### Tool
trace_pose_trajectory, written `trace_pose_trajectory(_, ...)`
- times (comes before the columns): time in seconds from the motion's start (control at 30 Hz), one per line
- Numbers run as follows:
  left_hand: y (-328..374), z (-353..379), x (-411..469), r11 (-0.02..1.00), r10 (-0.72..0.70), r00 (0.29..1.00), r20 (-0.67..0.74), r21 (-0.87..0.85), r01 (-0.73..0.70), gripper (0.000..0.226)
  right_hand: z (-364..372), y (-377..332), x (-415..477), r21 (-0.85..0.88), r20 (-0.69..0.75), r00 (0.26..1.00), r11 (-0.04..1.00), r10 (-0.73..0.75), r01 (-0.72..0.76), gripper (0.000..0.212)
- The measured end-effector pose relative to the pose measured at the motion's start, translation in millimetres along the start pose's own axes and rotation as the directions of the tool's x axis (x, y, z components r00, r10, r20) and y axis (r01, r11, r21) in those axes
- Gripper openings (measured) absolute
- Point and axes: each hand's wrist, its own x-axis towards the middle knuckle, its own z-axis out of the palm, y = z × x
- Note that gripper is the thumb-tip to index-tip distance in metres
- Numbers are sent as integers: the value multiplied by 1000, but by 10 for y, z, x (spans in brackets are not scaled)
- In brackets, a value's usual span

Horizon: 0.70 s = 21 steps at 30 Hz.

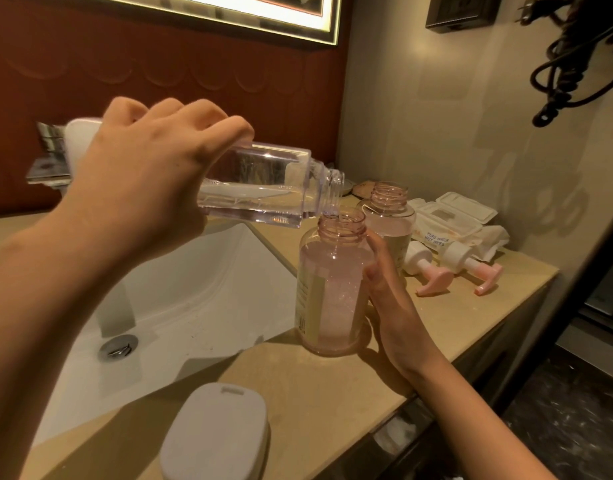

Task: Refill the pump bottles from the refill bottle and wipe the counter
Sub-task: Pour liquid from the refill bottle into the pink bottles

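My left hand (139,181) grips a clear square refill bottle (263,185), tipped almost flat with its open neck over the mouth of a pink pump bottle (332,289). A thin stream of clear liquid runs from neck to mouth. The pink bottle stands upright on the beige counter (332,393), uncapped and mostly full of bubbly liquid. My right hand (391,299) holds its right side, fingers curled round it. A second uncapped pink bottle (390,216) stands just behind. Two pump heads (454,268) with pink spouts lie on the counter to the right.
A white sink basin (180,292) with a metal drain lies left of the bottles, a chrome tap behind my left hand. An open pack of wet wipes (450,220) sits by the wall. A white lidded container (215,434) stands near the front edge. A coiled black cord (568,71) hangs on the wall.
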Motion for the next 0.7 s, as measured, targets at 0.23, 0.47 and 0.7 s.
trace_pose_trajectory(0.23,23,-22,12,1000,-30,999,19,1,30,76,2,-5,-11,-12,1,1000,1000,-2,2,68)
trace_pose_trajectory(0.47,23,-26,22,999,-36,999,26,6,35,77,0,-4,-14,-25,5,1000,1000,-6,6,61)
trace_pose_trajectory(0.7,28,-39,26,999,-37,999,27,7,37,78,12,-16,-18,-36,4,1000,999,-18,18,60)
